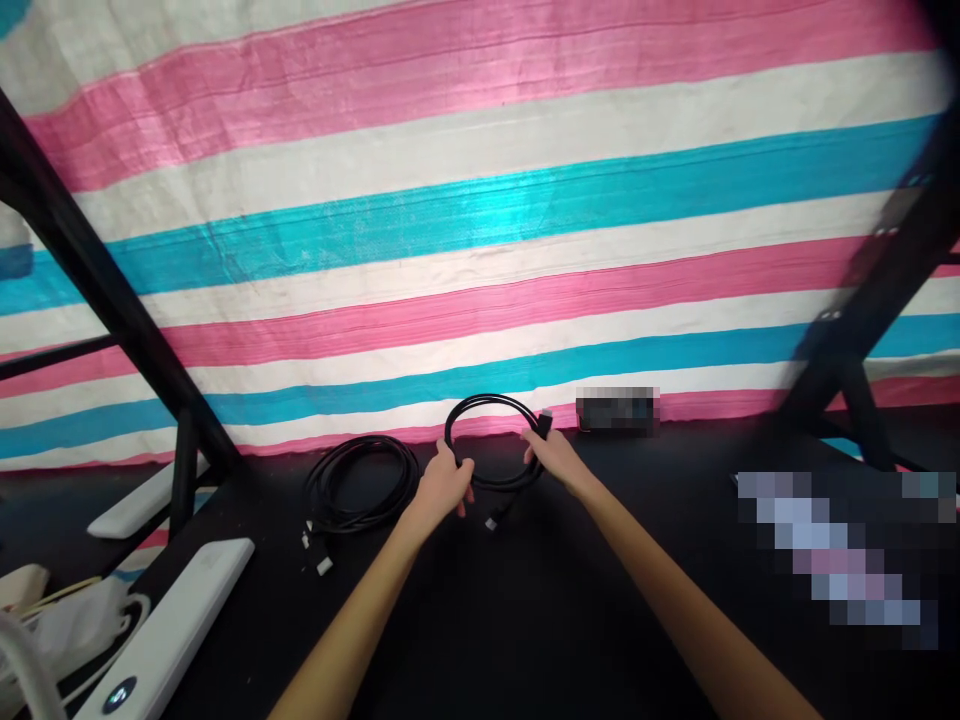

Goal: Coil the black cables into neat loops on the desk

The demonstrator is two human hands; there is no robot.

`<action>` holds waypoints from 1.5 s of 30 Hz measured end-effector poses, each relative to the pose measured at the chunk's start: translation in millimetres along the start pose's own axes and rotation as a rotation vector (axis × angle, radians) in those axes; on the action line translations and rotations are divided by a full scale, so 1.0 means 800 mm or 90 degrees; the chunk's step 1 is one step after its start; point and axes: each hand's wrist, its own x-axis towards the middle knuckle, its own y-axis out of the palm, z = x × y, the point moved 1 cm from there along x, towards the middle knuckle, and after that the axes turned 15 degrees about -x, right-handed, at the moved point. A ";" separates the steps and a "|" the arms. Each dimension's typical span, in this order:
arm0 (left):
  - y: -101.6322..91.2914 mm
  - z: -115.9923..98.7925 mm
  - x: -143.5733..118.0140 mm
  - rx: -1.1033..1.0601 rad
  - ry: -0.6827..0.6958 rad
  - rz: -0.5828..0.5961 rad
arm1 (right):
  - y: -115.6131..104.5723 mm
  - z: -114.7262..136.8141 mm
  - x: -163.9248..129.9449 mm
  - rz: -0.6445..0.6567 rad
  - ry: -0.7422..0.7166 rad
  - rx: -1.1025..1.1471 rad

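Observation:
A black cable (491,399) is looped into a coil, held up between both hands just over the black tabletop. My left hand (442,480) is closed around the coil's left side. On the opposite side, my right hand (555,455) grips the coil near a black plug (545,422) with a metal end, which points upward. The cable's other plug (492,522) hangs or lies below the loop, between the hands. Left of my left hand lies a second, larger coiled black cable (364,530), its light-tipped connectors (322,564) toward me.
A striped pink, white and blue sheet (487,210) hangs behind the black table (525,640). A small blurred box (616,410) sits at the back right. White power-strip-like bars (172,625) and a white adapter (82,620) lie at left. Black metal legs (127,330) slant on both sides.

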 end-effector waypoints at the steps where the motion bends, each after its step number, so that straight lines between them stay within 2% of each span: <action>1: 0.000 0.002 0.001 0.024 -0.007 -0.007 | 0.002 -0.007 0.003 0.034 0.020 -0.057; 4: 0.000 0.003 0.002 0.095 -0.019 -0.023 | 0.010 -0.022 0.008 0.115 0.064 -0.192; 11: -0.008 0.007 0.000 0.192 -0.048 0.045 | 0.008 -0.028 0.008 0.208 0.084 -0.327; 13: -0.013 0.003 -0.002 0.213 -0.026 0.018 | 0.004 -0.026 0.006 0.221 0.084 -0.342; 16: -0.013 -0.010 -0.011 0.236 0.060 -0.029 | 0.001 -0.022 0.002 0.227 0.087 -0.362; 18: -0.006 -0.019 -0.018 0.244 0.143 -0.016 | -0.002 -0.016 -0.002 0.230 0.091 -0.379; 21: 0.017 -0.021 -0.025 0.287 0.247 0.072 | -0.014 -0.006 -0.011 0.255 0.112 -0.419; 23: 0.035 -0.014 -0.027 0.326 0.267 0.133 | -0.027 0.002 -0.019 0.275 0.124 -0.453; 25: 0.050 -0.005 -0.027 0.347 0.260 0.158 | -0.042 0.012 -0.028 0.265 0.117 -0.486; 27: 0.059 0.001 -0.026 0.354 0.262 0.164 | -0.053 0.021 -0.037 0.225 0.093 -0.516; 30: 0.061 0.005 -0.024 0.365 0.276 0.178 | -0.057 0.030 -0.047 0.197 0.039 -0.527; 32: 0.055 0.005 -0.023 0.377 0.282 0.181 | -0.050 0.033 -0.051 0.232 -0.007 -0.502; 37: 0.038 0.005 -0.016 0.402 0.298 0.180 | -0.024 0.032 -0.057 0.403 -0.110 -0.430; 40: 0.034 0.008 -0.010 0.398 0.301 0.180 | -0.015 0.030 -0.057 0.447 -0.173 -0.422; 42: 0.030 0.009 -0.008 0.390 0.291 0.164 | -0.012 0.028 -0.055 0.434 -0.226 -0.423; 45: 0.016 0.002 -0.007 0.367 0.280 0.134 | -0.008 0.030 -0.053 0.365 -0.305 -0.428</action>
